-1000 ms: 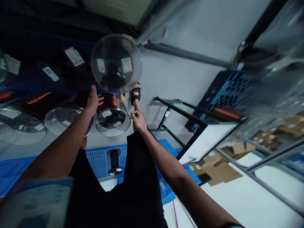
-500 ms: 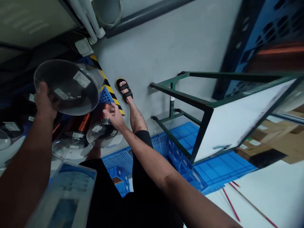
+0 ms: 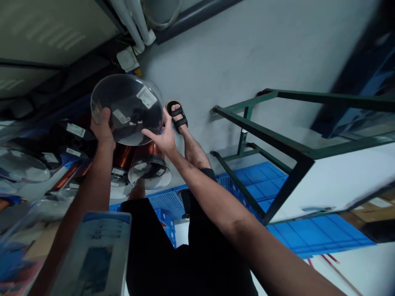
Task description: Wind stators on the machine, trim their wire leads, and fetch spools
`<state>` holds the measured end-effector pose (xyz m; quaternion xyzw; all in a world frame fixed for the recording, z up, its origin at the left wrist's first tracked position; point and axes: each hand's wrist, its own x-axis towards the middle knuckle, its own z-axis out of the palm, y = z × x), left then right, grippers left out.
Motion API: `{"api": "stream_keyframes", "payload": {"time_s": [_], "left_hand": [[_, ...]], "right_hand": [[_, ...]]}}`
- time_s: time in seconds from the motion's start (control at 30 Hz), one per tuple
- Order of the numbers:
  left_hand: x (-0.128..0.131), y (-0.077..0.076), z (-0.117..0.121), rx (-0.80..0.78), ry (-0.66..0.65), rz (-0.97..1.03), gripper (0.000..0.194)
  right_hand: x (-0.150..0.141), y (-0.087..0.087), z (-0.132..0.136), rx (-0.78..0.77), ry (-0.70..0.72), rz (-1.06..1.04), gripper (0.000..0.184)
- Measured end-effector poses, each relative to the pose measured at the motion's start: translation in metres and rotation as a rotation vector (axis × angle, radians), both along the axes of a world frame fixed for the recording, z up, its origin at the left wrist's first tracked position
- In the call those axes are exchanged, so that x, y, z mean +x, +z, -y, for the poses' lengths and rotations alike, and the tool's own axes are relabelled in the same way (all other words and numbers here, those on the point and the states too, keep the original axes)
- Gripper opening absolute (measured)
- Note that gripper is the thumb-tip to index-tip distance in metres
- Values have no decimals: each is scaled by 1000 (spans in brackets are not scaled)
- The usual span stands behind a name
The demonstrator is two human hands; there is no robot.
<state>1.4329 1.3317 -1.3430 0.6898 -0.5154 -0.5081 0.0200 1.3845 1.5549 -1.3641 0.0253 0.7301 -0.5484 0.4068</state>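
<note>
Between my two hands is a wire spool [image 3: 128,129] whose dark round end shows two white labels through a clear plastic cover. My left hand [image 3: 103,127] grips its left edge, thumb on the near face. On the right edge, my right hand [image 3: 162,133] is closed with its thumb along the lower rim; its fingers are partly hidden behind. Just below stands a copper wire spool [image 3: 150,170] with a clear cover. Another copper wire spool [image 3: 119,174] is beside it, and a black spool end [image 3: 72,139] with labels lies to the left.
A green metal frame cart [image 3: 262,123] with a white panel stands at right. Blue crates [image 3: 321,236] lie beneath it. My sandalled foot [image 3: 177,117] is on the grey floor. Pipes [image 3: 129,20] run at the upper left, and a clear-fronted case [image 3: 92,255] hangs close to the camera.
The held spool has moved right, over the striped floor tape. My right hand has left the copper wire spool and taken the held spool's right edge. The view has shifted left.
</note>
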Motion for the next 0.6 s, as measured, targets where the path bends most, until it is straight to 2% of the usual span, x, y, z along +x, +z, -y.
{"api": "stream_keyframes", "payload": {"time_s": [0.1,0.33,0.47,0.6], "left_hand": [[4,4,9,-4,-44,83,50],[31,3,50,-70,-39,119,28],[40,5,53,-52,-69,160,34],[39,8,48,-18,-94,113,32]], "right_hand": [[9,2,7,11,-59,12,144],[30,20,44,104,48,5,140],[30,29,49,104,84,13,133],[24,24,42,107,107,0,137]]}}
